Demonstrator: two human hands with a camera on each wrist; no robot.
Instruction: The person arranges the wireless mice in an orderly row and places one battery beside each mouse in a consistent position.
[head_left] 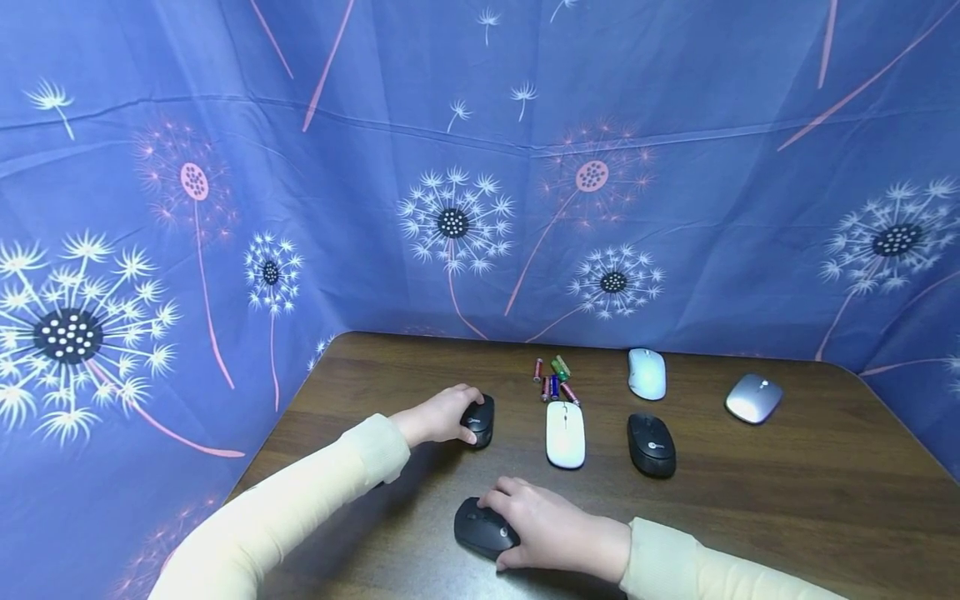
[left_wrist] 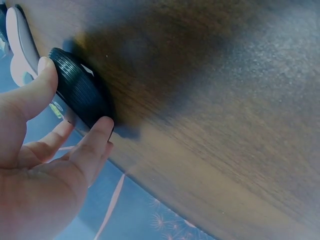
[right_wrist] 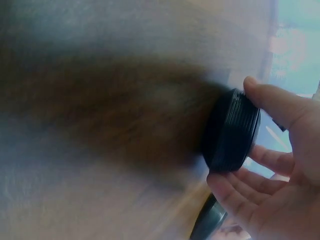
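Note:
My left hand [head_left: 444, 416] grips a black computer mouse [head_left: 481, 421] on the left part of the table, thumb on one end and fingertips on the other. In the left wrist view, that mouse's ribbed side [left_wrist: 80, 90] shows between thumb and fingers. Nearer the front edge, my right hand [head_left: 542, 527] holds a second black mouse [head_left: 480, 527], which lies slanted. The right wrist view shows this mouse [right_wrist: 232, 132] between the thumb and the fingers. Whether either mouse touches the tabletop, I cannot tell.
On the brown wooden table [head_left: 780, 492] a white mouse [head_left: 566, 437] lies mid-table, with several small batteries [head_left: 555, 386] behind it. Further right are a third black mouse [head_left: 651, 446], a pale mouse [head_left: 647, 373] and a grey mouse [head_left: 753, 398]. A blue dandelion-print cloth [head_left: 510, 200] hangs behind.

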